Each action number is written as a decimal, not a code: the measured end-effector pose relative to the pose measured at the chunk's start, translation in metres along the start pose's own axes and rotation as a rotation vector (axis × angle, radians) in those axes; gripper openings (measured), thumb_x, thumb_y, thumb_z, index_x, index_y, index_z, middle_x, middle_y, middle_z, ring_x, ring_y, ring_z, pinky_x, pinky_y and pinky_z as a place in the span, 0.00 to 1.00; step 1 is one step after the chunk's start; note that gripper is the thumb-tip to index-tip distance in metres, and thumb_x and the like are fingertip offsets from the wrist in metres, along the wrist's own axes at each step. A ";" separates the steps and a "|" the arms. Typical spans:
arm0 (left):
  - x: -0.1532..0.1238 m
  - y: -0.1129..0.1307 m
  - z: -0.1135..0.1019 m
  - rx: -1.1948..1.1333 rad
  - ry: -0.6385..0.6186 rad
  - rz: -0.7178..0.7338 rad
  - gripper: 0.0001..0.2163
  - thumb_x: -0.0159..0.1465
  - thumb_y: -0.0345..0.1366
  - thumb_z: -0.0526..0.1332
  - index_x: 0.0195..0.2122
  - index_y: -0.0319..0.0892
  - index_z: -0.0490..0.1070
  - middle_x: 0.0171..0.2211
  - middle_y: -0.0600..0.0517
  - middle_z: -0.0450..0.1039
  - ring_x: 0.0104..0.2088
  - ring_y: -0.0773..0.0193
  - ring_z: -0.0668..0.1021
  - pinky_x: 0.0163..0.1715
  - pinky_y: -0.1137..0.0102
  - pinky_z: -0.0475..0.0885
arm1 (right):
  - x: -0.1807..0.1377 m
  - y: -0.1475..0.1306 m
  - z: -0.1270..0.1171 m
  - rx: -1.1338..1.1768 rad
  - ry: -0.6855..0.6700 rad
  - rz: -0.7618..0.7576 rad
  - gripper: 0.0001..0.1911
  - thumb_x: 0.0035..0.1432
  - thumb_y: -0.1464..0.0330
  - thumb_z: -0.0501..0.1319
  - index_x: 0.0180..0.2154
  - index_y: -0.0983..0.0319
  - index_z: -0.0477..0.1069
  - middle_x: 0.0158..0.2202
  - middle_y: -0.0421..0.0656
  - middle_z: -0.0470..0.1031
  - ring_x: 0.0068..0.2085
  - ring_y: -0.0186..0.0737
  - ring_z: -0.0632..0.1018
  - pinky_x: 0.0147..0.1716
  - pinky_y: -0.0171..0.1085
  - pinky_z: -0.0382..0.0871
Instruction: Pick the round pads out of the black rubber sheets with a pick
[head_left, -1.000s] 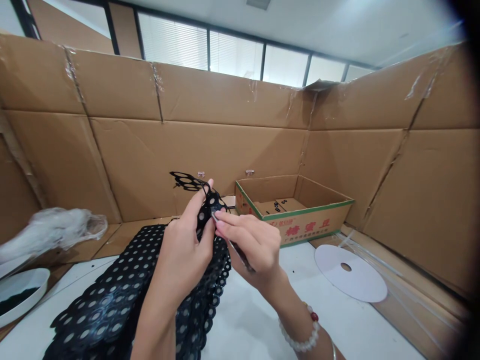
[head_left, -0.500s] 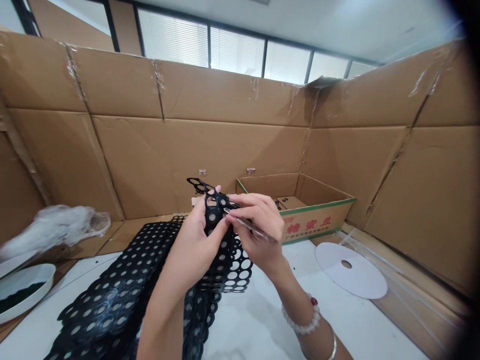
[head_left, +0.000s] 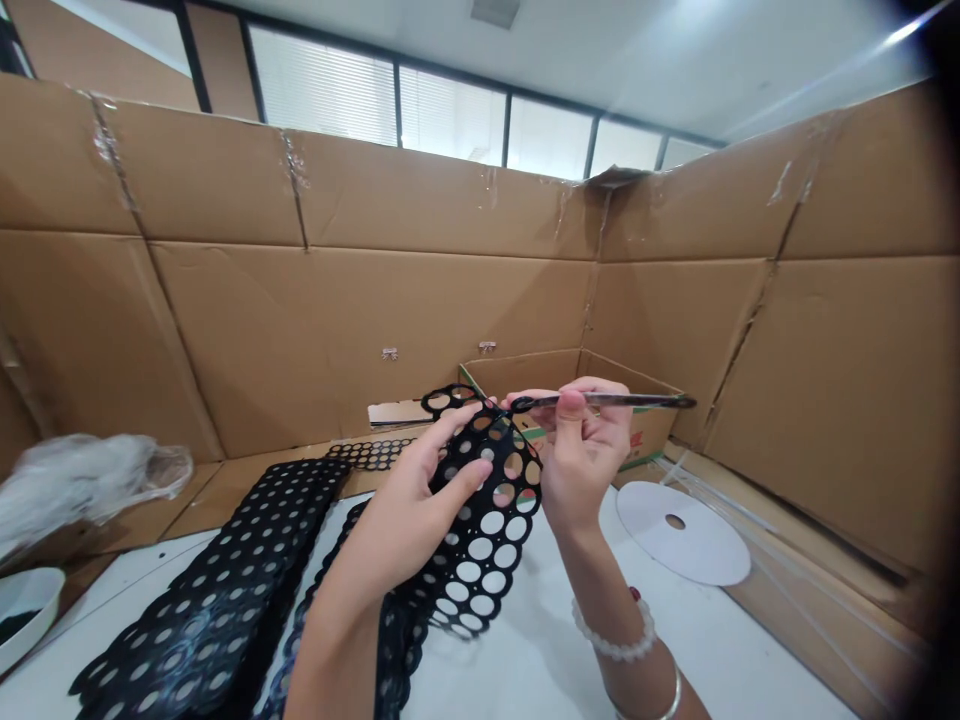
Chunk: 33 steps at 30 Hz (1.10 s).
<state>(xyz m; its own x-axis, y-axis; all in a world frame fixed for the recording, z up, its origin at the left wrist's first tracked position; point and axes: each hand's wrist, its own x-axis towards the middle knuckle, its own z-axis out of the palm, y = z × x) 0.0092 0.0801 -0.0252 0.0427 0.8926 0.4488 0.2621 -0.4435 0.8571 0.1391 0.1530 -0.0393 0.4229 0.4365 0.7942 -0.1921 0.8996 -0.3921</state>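
Observation:
A black sheet full of round holes (head_left: 480, 545) hangs from my left hand (head_left: 409, 510), which pinches it between thumb and fingers near its upper end. My right hand (head_left: 589, 450) is closed on a slim, dark, tweezers-like tool (head_left: 637, 400), held almost level and pointing left. The tool's tip is at the sheet's upper right edge, by a small black loop; whether it grips the loop I cannot tell. To the left of my forearm lies a thick stack of similar black sheets (head_left: 217, 590) on the white tabletop.
An open cardboard box (head_left: 652, 425) stands behind my right hand, and a white disc with a centre hole (head_left: 679, 535) lies to the right. Crumpled clear plastic (head_left: 97, 485) and a white bowl (head_left: 30, 615) are at the left. Tall cardboard walls (head_left: 420, 290) enclose the table.
My right hand has turned palm-up and moved right, swinging the tool from a downward slant to nearly level. The sheet in my left hand is spread wider, showing more holes. The view shifted slightly.

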 end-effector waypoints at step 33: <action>0.007 0.006 -0.018 -0.495 0.331 -0.137 0.13 0.60 0.36 0.67 0.47 0.47 0.78 0.50 0.52 0.80 0.53 0.59 0.78 0.48 0.73 0.73 | 0.001 -0.036 0.003 -0.002 -0.416 -0.042 0.05 0.60 0.72 0.64 0.35 0.58 0.78 0.31 0.40 0.80 0.33 0.35 0.80 0.37 0.37 0.79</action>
<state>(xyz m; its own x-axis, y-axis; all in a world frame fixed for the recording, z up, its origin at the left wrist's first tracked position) -0.0068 0.0826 -0.0125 -0.2824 0.9067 0.3133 -0.2384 -0.3826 0.8926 0.1439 0.1208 -0.0228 0.0363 0.3676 0.9293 -0.1800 0.9171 -0.3557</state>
